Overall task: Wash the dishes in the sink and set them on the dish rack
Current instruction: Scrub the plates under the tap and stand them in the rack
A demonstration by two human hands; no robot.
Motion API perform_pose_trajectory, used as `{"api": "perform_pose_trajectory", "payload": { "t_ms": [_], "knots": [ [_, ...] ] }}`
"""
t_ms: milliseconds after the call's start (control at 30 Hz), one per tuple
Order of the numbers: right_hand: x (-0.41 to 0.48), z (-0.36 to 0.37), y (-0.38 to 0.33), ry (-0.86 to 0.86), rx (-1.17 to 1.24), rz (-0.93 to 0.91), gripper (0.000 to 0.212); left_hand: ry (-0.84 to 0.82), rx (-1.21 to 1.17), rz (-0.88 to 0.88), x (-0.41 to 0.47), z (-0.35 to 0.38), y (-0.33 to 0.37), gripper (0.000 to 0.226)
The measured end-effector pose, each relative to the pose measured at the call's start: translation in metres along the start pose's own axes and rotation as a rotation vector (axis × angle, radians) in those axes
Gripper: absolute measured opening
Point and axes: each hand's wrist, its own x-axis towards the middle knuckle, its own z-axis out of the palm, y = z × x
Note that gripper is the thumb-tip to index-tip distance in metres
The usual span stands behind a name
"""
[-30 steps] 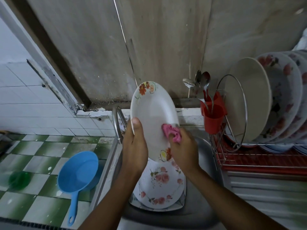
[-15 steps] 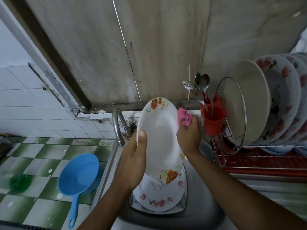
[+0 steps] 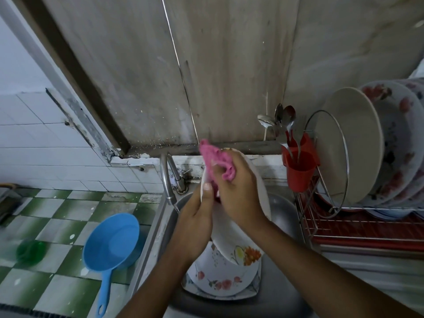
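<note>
Floral plates [image 3: 218,274] lay stacked in the sink [image 3: 283,216]. Above them, the left hand [image 3: 195,223] gripped 1 white plate [image 3: 231,235] by its left rim, thumb on the face. The right hand [image 3: 238,193] clutched a pink cloth [image 3: 215,157] against the plate's upper edge. The dish rack [image 3: 367,228] stood right of the sink, loaded with plates.

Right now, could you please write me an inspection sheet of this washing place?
Surface: steel sink.
Job's things: flowered plate held tilted above the sink; stacked plates below it; dish rack at right holds upright plates.
Clutter: red cup with spoons at the rack's side; blue scoop and blurred green thing on the floor.
Hands: left hand grips the plate's rim; right hand presses a pink cloth on it.
Cables: nothing seen.
Surroundings: tap, bare wall, checked floor tiles.
</note>
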Motion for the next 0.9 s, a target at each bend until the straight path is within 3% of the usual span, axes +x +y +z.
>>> {"api": "perform_pose_trajectory", "payload": {
  "t_ms": [67, 133, 200, 267, 367, 500, 567, 633, 733, 833, 900],
  "knots": [
    [-0.001, -0.005, 0.003, -0.059, -0.042, -0.076, 0.023, -0.002, -0.015, -0.017, 0.004, -0.002, -0.002, 0.045],
    [0.013, -0.012, 0.008, 0.031, -0.083, 0.084, 0.031, -0.038, -0.015, -0.046, 0.005, 0.001, -0.008, 0.065],
    [0.015, -0.012, 0.002, 0.024, -0.069, 0.132, 0.024, -0.061, -0.021, -0.045, 0.005, 0.003, -0.003, 0.06],
    [-0.002, -0.006, -0.01, -0.132, 0.043, 0.114, 0.019, -0.068, -0.078, -0.056, 0.011, 0.004, 0.005, 0.055],
    [-0.035, -0.011, -0.012, -0.335, 0.15, 0.169, 0.019, -0.02, -0.28, -0.101, 0.022, -0.002, 0.007, 0.069],
    [-0.059, -0.034, 0.032, -0.405, -0.195, 0.128, 0.017, 0.135, -0.276, -0.092, 0.026, -0.009, -0.002, 0.042],
    [-0.053, -0.042, 0.054, -0.354, -0.365, 0.19, 0.018, 0.132, -0.242, -0.069, 0.022, -0.01, -0.005, 0.032],
    [-0.034, -0.04, 0.065, -0.17, -0.469, 0.252, 0.014, 0.101, -0.204, -0.061, 0.015, -0.007, -0.004, 0.032],
    [0.004, -0.023, 0.048, 0.095, -0.391, 0.336, 0.016, 0.046, -0.119, -0.039, 0.005, 0.003, 0.004, 0.037],
    [-0.004, 0.001, 0.006, 0.043, -0.149, 0.127, 0.011, 0.062, -0.101, 0.013, 0.011, 0.002, 0.01, 0.043],
    [-0.021, 0.005, 0.001, -0.044, -0.1, -0.014, 0.023, 0.082, -0.107, 0.049, 0.017, -0.006, 0.013, 0.039]
  ]
}}
